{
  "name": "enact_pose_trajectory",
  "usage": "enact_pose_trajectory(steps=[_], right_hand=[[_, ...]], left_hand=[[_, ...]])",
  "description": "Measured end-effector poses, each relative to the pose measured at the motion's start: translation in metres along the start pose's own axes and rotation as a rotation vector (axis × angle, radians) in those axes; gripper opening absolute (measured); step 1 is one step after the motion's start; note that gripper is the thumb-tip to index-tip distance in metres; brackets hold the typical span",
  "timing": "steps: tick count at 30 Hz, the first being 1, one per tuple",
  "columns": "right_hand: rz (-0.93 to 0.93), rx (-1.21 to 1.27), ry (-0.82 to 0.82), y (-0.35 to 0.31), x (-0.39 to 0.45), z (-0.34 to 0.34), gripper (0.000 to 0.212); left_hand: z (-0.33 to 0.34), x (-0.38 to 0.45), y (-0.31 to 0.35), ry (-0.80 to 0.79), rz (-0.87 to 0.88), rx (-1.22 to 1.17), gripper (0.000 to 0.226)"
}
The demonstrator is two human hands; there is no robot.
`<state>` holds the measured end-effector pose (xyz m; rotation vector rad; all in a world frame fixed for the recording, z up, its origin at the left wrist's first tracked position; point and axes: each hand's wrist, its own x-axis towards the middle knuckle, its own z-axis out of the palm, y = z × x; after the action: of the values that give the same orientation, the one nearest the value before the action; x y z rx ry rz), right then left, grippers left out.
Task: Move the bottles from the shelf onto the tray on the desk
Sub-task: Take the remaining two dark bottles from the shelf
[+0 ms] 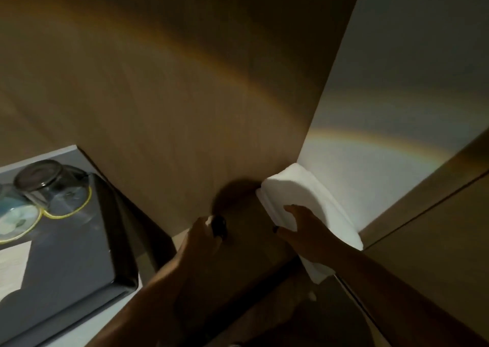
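At far left, a dark tray (79, 254) sits on the white desk (105, 325), with its raised rim visible along the right and near edges. On the tray's far end stand two upturned clear glasses (50, 180) on yellow-rimmed coasters (23, 222), and a pale paper sheet (13, 256) lies on the tray's left part. Centre frame is filled by a brown wooden panel (172, 95), dimly lit. My left hand (201, 238) is raised against this panel; its fingers are curled around a small item with a dark, glossy end (219, 226) and a trace of white at the fingertips. I cannot tell for certain whether this item is a bottle, as it is largely hidden by the hand. To the right, my right hand (301, 230) rests on a stack of folded white towels (299, 198), fingers extended and fairly flat, thumb spread below, gripping nothing that I can see. The towels lie at the junction of the wooden panel and a pale wall (383, 108). A further wooden surface (436, 227) occupies the right edge.
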<state>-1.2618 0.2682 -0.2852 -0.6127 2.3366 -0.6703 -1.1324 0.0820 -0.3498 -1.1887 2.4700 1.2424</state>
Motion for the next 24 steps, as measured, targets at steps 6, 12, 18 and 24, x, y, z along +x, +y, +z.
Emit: enact_pose_trajectory(steps=[6,12,18,24], right_hand=[[-0.090,-0.023,-0.162,0.003,0.078,-0.018,0.067],[-0.237,-0.127,-0.345,0.007,0.166,-0.024,0.063],[-0.295,-0.205,-0.504,0.021,0.230,-0.006,0.059],[-0.195,0.048,-0.516,0.038,0.275,0.046,0.050]], left_hand=[[0.007,0.041,0.006,0.027,-0.158,-0.150,0.071],[0.043,0.063,0.013,0.230,-0.326,-0.238,0.061],[0.096,0.083,0.007,0.303,-0.496,-0.353,0.070],[0.130,0.114,-0.041,0.406,-0.542,-0.433,0.069]])
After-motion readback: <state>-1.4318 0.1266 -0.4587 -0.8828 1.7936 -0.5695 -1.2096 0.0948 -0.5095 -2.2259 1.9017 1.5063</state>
